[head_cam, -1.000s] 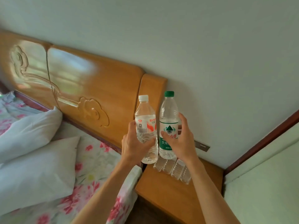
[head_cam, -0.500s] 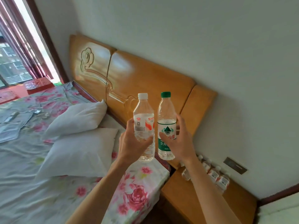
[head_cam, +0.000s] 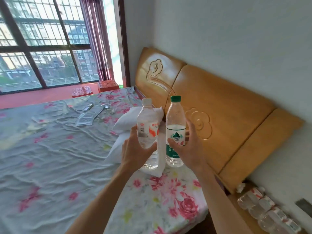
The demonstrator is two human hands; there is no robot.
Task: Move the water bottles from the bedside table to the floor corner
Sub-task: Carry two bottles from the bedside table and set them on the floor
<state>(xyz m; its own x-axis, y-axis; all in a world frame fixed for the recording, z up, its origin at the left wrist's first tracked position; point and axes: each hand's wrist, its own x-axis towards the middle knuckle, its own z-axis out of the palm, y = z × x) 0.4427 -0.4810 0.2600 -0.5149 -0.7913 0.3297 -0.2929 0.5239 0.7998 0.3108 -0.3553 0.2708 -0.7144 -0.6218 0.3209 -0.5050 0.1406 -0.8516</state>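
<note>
My left hand (head_cam: 135, 152) grips a clear water bottle with a white cap and a red-and-white label (head_cam: 147, 125), held upright over the bed. Beside it, my right hand (head_cam: 189, 149) grips a second upright bottle with a green cap and green label (head_cam: 174, 122). The two bottles stand side by side, nearly touching. At the bottom right, several more small bottles (head_cam: 263, 210) remain in a row on the wooden bedside table (head_cam: 236, 202), against the wall.
A bed with a flowered sheet (head_cam: 50, 157) fills the left and centre, with white pillows (head_cam: 121, 130) behind the bottles. A carved wooden headboard (head_cam: 219, 107) runs along the wall. A large window (head_cam: 42, 48), a curtain and two red stools (head_cam: 94, 88) lie beyond.
The view has swung left, away from the bedside table toward the bed and window. Both hands keep hold of their bottles, now over the bed; the table has slid to the bottom right.
</note>
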